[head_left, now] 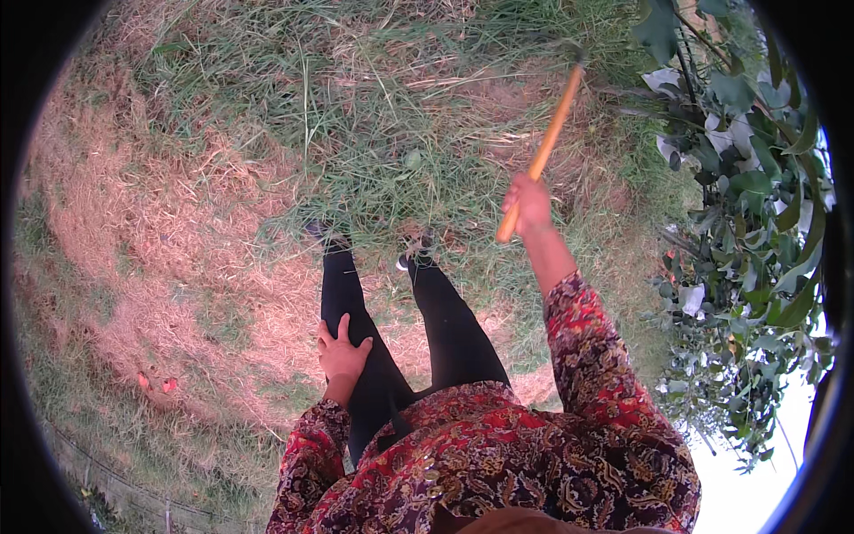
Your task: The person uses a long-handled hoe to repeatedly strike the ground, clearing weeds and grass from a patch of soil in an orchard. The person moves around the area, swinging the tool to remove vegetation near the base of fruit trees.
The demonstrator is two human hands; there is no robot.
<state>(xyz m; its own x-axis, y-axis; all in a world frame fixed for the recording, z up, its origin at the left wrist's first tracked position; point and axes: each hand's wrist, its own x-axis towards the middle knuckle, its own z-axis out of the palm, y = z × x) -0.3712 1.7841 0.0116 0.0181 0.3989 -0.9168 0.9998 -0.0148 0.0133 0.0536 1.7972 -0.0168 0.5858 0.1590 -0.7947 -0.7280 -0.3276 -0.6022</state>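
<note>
My right hand (pixel 530 201) is raised and gripped around a long orange wooden handle (pixel 547 142) that points up and away toward the grass; its far end is hidden in the greenery. My left hand (pixel 342 350) rests flat with fingers spread on my left thigh (pixel 351 303), clad in black. Both sleeves are red with a dark floral pattern. My feet (pixel 414 254) stand in tall green grass (pixel 356 133).
A leafy shrub (pixel 747 222) with grey-green leaves fills the right side. Dry pinkish-brown cut grass (pixel 151 240) covers the ground to the left. A wire fence line (pixel 116 494) runs along the lower left. Small orange bits (pixel 156 384) lie on the ground.
</note>
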